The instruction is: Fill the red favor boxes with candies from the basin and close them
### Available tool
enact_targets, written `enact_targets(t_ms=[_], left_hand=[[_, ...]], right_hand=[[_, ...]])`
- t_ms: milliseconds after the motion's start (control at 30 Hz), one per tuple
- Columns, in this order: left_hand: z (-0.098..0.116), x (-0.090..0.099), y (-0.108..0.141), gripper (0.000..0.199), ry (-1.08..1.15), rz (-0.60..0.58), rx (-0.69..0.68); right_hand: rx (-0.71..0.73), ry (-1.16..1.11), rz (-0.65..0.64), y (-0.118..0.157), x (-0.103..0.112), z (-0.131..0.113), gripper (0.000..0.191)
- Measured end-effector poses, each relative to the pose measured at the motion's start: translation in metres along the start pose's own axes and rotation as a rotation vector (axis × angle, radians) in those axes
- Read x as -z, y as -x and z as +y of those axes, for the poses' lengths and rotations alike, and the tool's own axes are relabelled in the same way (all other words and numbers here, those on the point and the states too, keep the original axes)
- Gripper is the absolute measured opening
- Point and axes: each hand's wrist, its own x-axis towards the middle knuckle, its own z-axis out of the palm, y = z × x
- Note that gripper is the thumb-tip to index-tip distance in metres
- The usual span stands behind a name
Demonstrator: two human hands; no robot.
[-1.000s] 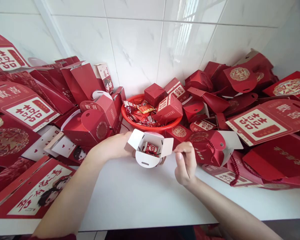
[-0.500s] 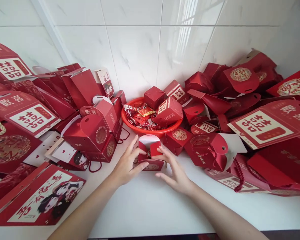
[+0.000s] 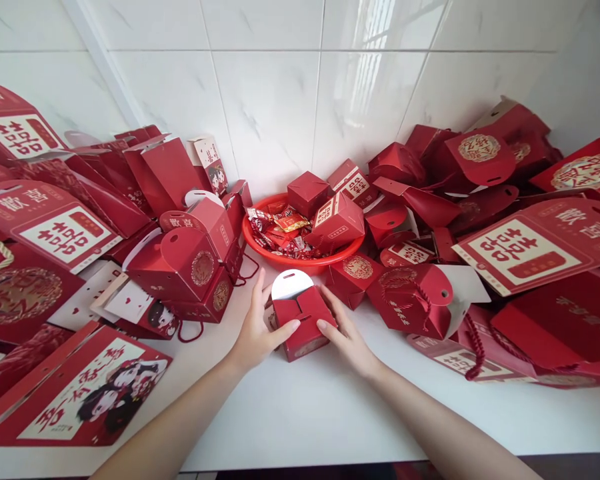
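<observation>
A small red gift box (image 3: 310,330) stands on the white table in front of me, turned slightly askew. Its front and side flaps are folded over the top, while the rounded back flap, with its white inside and a slot, stands up. My left hand (image 3: 256,332) holds the box's left side, thumb on the top. On the opposite side my right hand (image 3: 351,340) grips it, its thumb pressing near the front right top edge. What lies inside the box is hidden by the folded flaps.
Behind the box sits a red plastic basin (image 3: 300,265) with wrapped sweets (image 3: 283,230) and small boxes in it. Red boxes and bags crowd both sides, such as a carton (image 3: 173,267) at left and a corded box (image 3: 410,300) at right. A tiled wall (image 3: 270,107) rises behind.
The front flap has been folded over the box, covering its opening. The box has turned a little, and both hands have closed in on its sides with thumbs on top.
</observation>
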Motion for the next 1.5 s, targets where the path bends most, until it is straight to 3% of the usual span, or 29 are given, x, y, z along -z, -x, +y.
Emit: enact_targets(t_ms=[100, 200, 300, 433, 567, 733, 867, 1033, 1233, 1367, 1500], left_hand=[[0.010, 0.006, 0.005, 0.088, -0.295, -0.024, -0.275], [0.022, 0.008, 0.011, 0.072, -0.738, -0.172, -0.531], [0.033, -0.001, 0.018, 0.065, -1.064, -0.214, -0.479], [0.042, -0.007, 0.021, 0.056, -1.270, -0.204, -0.327], [0.044, 0.008, 0.018, 0.055, -1.292, -0.274, -0.275], [0.031, 0.018, 0.011, 0.058, -1.249, -0.105, -0.166], [0.017, 0.015, 0.007, 0.067, -1.261, -0.001, -0.128], [0.015, 0.011, 0.006, 0.057, -1.291, 0.218, 0.020], [0.017, 0.023, 0.003, 0.056, -1.168, 0.191, 0.004], [0.045, 0.033, 0.003, 0.055, -1.065, 0.211, -0.186], [0.105, 0.052, -0.013, 0.057, -1.033, 0.368, -0.292]], right_hand=[[-0.028, -0.002, -0.073, 0.002, -0.002, 0.003, 0.064], [-0.016, 0.066, -0.087, 0.007, -0.009, 0.000, 0.062], [0.020, 0.193, -0.086, 0.014, -0.015, -0.003, 0.061], [0.117, 0.311, -0.179, 0.018, -0.013, -0.006, 0.062], [0.211, 0.390, -0.350, 0.021, -0.010, -0.013, 0.060], [0.345, 0.462, -0.490, 0.025, -0.009, -0.026, 0.050], [0.302, 0.489, -0.427, 0.021, -0.003, -0.026, 0.043], [0.202, 0.471, -0.206, 0.013, 0.006, -0.013, 0.039], [0.107, 0.393, -0.109, 0.006, 0.010, -0.005, 0.036], [0.073, 0.355, -0.086, 0.006, 0.011, -0.007, 0.039], [0.086, 0.343, -0.082, 0.006, 0.012, -0.008, 0.036]])
